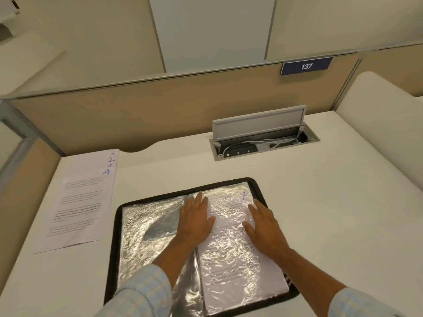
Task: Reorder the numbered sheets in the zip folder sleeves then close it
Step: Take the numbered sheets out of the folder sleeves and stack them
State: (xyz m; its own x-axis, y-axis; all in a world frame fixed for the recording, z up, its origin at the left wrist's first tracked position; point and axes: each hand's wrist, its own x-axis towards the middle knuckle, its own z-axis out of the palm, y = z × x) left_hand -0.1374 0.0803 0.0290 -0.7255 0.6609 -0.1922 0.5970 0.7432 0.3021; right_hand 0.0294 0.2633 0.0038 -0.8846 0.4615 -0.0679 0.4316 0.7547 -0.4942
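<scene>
While the zip folder (119,216) lies open, left hand (196,221) and right hand (263,227) press flat, fingers spread, on its right sleeve (231,259).

The number on the sleeved sheet (233,255) is unreadable under glare.

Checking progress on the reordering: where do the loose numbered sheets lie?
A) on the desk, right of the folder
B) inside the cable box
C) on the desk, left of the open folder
C: the loose sheets, handwritten numbers at their top, lie on the desk left of the open zip folder.
</scene>
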